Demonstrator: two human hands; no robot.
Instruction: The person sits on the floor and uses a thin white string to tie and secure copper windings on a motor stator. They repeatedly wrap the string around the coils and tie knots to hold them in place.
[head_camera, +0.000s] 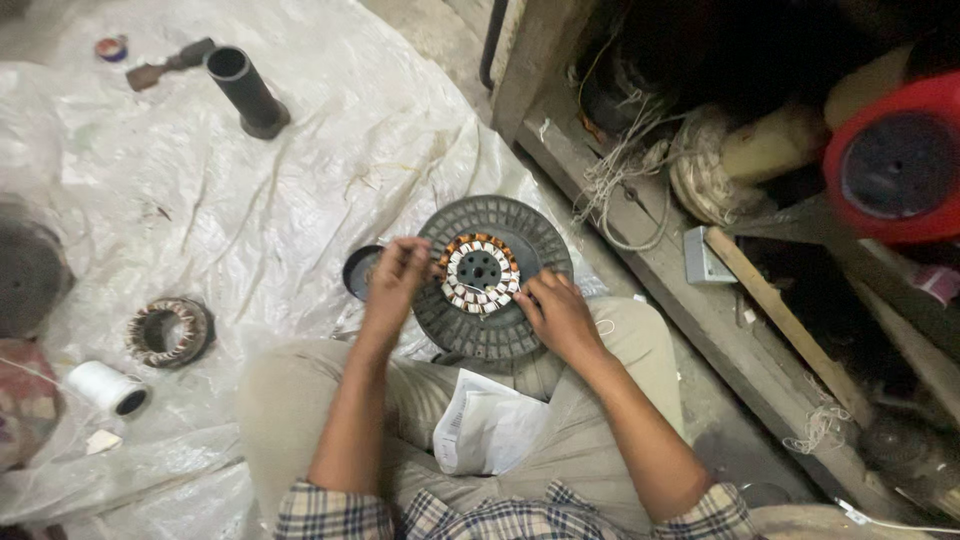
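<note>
Both hands are resting on a wound motor coil sitting in a grey ribbed disc on the plastic sheet. The left hand and right hand are pinching its windings with curled fingers.

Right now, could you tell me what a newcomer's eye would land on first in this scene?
The grey ribbed plastic disc carrying a ring of copper and white wound coils sits at centre, with the left hand and right hand touching the ring's sides. At the upper right, a bright red round housing stands out on the cluttered wooden shelf.
</note>
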